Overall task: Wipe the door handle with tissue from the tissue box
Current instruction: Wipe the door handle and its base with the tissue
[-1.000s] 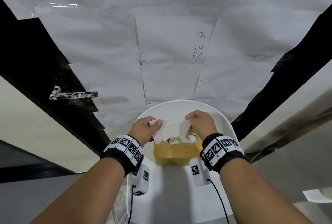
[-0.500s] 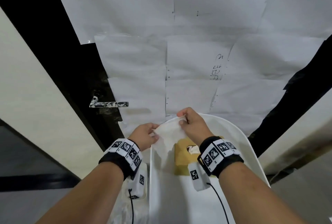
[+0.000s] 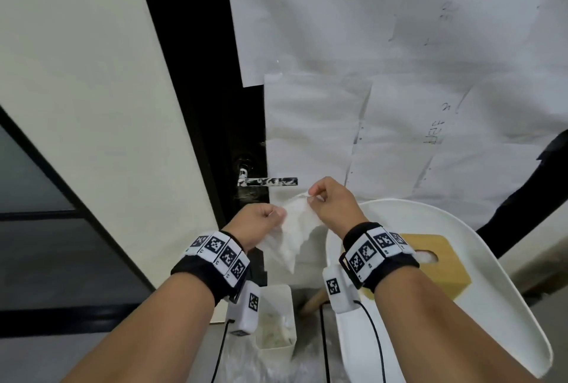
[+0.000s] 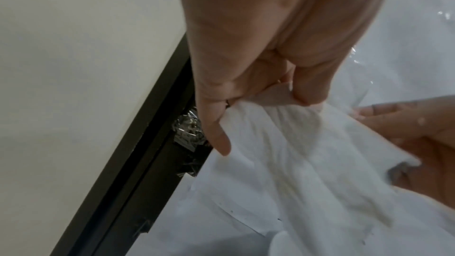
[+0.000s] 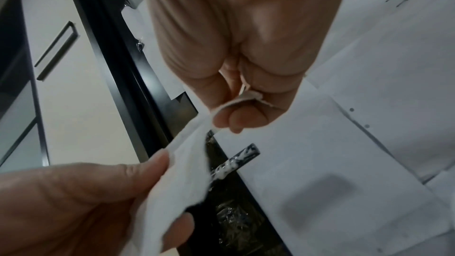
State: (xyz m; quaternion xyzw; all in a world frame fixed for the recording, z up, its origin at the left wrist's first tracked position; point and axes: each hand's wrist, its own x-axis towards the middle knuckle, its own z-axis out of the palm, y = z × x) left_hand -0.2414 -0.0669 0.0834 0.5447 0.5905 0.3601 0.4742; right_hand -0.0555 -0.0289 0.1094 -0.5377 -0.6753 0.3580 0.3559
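The left hand [image 3: 261, 223] and right hand [image 3: 333, 203] pinched one tissue [image 3: 292, 229] between them, just below the door handle [image 3: 270, 181].

Light: soft, even, indoor; no hard shadows
Glare: faint sheen on right hand [image 5: 246, 26] palm
Blur: both wrist views soft; tissue [image 4: 307, 153] smeared
Distortion: head view bends straight lines near edges
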